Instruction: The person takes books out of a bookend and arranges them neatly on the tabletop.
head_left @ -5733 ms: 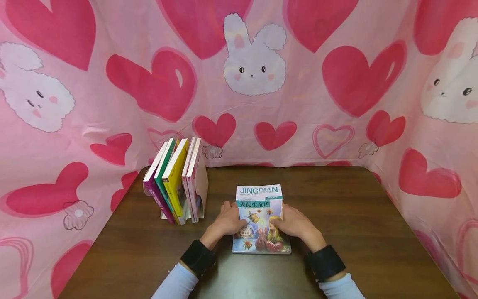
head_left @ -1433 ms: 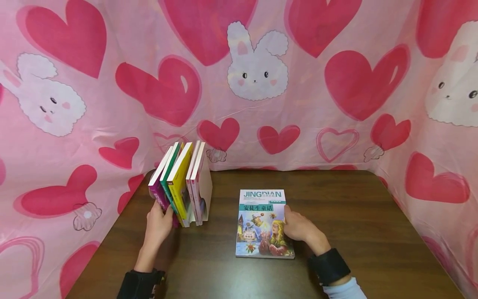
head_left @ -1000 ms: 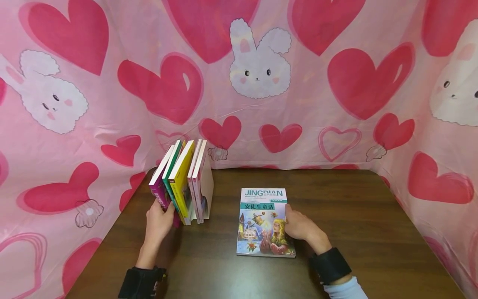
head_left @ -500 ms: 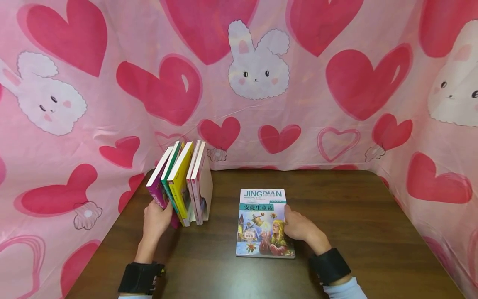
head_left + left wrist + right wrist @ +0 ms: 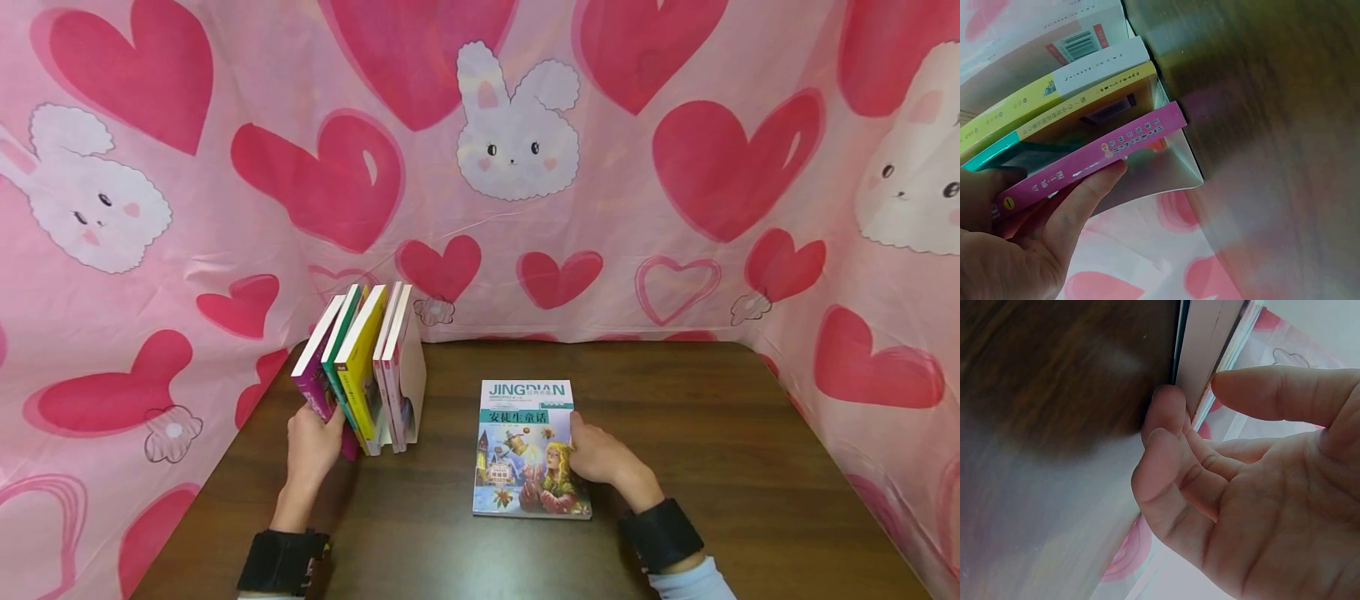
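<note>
My left hand [image 5: 313, 440] grips a purple book [image 5: 313, 392] by its spine, thumb on one side and fingers on the other. In the left wrist view, this purple book [image 5: 1091, 159] leans at the end of an upright row, a gap showing between it and the green-spined book [image 5: 997, 153]. A storybook [image 5: 528, 454] with a girl on its cover lies flat on the table. My right hand [image 5: 603, 450] is at its right edge. The right wrist view shows the thumb [image 5: 1247, 387] at one side of the page edge [image 5: 1207, 344] and curled fingers at the other.
Beside the purple book stand a yellow book [image 5: 360, 375] and pink-spined books [image 5: 390, 375]. A thin white stand [image 5: 1175, 165] shows under the row. The brown table [image 5: 675, 400] is bordered by pink cloth [image 5: 622, 283] with hearts and rabbits.
Since the earliest frame my left hand has left the flat storybook and taken hold of the purple book. Lately that book has shifted slightly left and nearer. The right hand stays put.
</note>
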Available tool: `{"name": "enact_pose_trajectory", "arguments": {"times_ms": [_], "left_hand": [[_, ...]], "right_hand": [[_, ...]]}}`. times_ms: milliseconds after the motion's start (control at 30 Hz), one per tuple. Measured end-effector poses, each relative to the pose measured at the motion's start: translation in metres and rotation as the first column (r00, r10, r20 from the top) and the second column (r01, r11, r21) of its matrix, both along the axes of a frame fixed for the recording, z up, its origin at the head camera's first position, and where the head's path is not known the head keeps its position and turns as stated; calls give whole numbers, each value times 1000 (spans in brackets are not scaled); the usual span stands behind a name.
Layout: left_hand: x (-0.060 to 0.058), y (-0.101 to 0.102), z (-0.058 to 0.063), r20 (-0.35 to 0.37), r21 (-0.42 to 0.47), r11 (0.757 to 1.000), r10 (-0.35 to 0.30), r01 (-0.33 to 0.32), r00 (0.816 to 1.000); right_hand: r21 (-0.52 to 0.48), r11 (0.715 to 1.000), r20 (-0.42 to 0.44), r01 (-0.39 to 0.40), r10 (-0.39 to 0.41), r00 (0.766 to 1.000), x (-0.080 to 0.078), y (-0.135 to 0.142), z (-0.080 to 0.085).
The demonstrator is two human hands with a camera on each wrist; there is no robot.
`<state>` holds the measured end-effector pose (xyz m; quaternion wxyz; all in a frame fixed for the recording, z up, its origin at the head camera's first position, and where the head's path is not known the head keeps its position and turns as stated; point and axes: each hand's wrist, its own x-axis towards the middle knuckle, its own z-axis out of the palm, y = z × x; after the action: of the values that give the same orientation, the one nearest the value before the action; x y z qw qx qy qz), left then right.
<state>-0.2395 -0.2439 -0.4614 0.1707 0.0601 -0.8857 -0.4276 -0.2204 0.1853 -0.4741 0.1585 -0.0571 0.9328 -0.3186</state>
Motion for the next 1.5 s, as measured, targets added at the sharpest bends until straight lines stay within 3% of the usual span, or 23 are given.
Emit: {"name": "enact_pose_trajectory", "arguments": {"times_ms": [167,500,1000,1367,1500], "left_hand": [[0,2,-1,-42,-23,999,26,-27,999],[7,3,1,-15,-4,1000,31,-31,999],[17,7,6,-60,12,999,51,-50,997],[25,8,10,-147,-38,994,98,-104,984],[29,8,11,-148,-48,992,106,-114,983]], "right_hand": [[-1,1000,4,3,-3,1000,0,0,0],[-2,1000,0,2,-2,1000,-1,1,-3],[-4,1000,16,5,-5,1000,0,0,0],[17,1000,-9,-16,16,1000,-2,0,0],[23,999,-25,-22,22,999,-2,0,-1]]}}
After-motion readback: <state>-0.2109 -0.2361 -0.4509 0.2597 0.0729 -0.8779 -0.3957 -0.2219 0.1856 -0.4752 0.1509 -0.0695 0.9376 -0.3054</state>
